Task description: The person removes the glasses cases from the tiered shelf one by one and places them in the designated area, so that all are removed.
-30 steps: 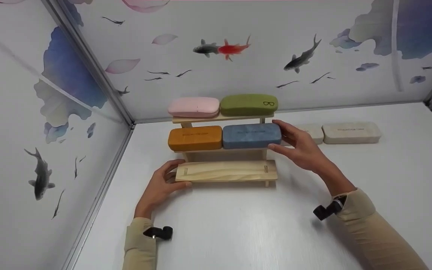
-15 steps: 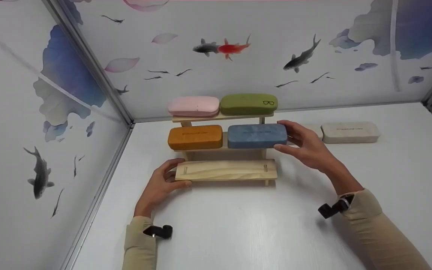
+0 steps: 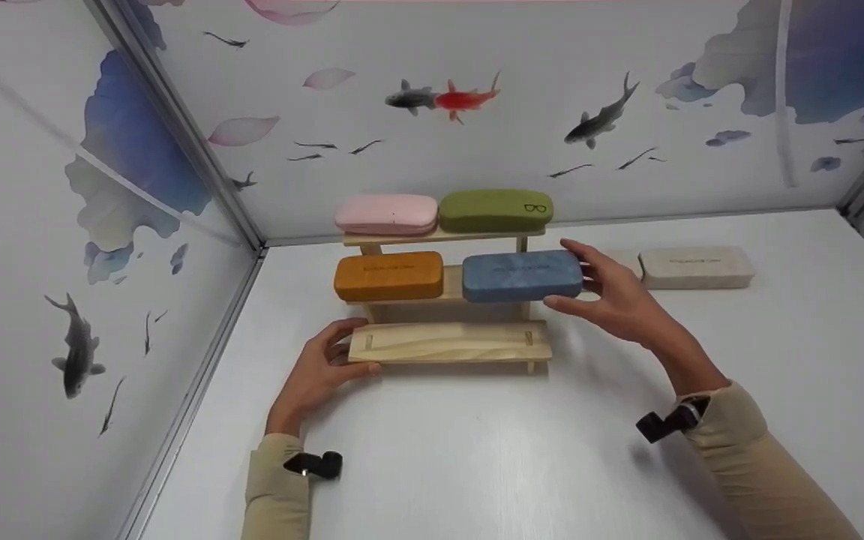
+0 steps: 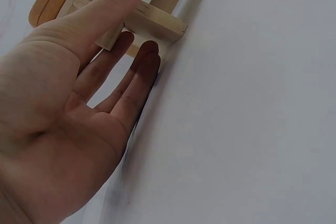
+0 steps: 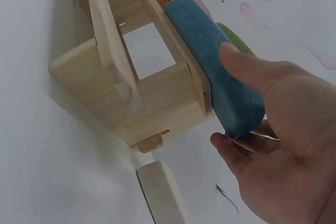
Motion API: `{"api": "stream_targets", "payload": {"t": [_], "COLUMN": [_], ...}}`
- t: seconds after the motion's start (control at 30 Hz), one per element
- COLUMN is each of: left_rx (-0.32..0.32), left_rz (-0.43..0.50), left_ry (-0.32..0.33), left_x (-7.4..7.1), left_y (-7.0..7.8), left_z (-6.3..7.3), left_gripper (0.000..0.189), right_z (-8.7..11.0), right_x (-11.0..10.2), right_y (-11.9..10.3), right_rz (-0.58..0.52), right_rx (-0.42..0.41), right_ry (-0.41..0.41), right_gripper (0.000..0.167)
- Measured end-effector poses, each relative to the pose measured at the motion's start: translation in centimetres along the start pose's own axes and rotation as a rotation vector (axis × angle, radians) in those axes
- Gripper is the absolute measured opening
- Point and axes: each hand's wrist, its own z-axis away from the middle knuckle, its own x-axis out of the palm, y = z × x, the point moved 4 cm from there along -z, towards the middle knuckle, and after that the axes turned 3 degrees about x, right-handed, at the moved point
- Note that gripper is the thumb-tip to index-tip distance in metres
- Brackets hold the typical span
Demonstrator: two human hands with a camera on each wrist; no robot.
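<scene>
A three-step wooden rack (image 3: 451, 343) stands on the white table. My left hand (image 3: 318, 369) grips the left end of its lowest step, thumb at the front edge and fingers behind. In the left wrist view that thumb (image 4: 100, 11) lies along the wood. My right hand (image 3: 619, 304) holds the right end of a blue glasses case (image 3: 522, 276) between thumb and fingers. That case sits at the middle step, its right end jutting past the step. In the right wrist view, the thumb presses the blue case (image 5: 210, 56) on one side and fingertips reach beneath its end.
An orange glasses case (image 3: 388, 275) lies left on the middle step. Pink (image 3: 387, 214) and green (image 3: 496, 210) cases share the top step. Behind my right hand, a cream case (image 3: 696, 268) lies on the table beside another, mostly hidden one. Printed walls bound the back and left.
The blue case has slid right with my right hand, opening a gap between it and the orange case. My left hand stays on the rack.
</scene>
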Motion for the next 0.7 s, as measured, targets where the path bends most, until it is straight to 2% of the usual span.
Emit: {"api": "stream_targets", "payload": {"t": [0.27, 0.5, 0.7], "left_rx": [0.002, 0.009, 0.007], "left_rz": [0.009, -0.006, 0.001], "left_ry": [0.001, -0.004, 0.001], "left_x": [-0.1, 0.1, -0.1], "left_y": [-0.2, -0.2, -0.1], "left_z": [-0.1, -0.4, -0.1], "left_gripper": [0.079, 0.080, 0.078], "right_z": [0.3, 1.2, 2.2], "right_x": [-0.6, -1.8, -2.4], "right_y": [-0.4, -0.8, -1.0], "right_rz": [0.100, 0.195, 0.221], "right_rx": [-0.023, -0.023, -0.009], "right_ry": [0.066, 0.063, 0.033], "right_gripper": [0.084, 0.086, 0.089]}}
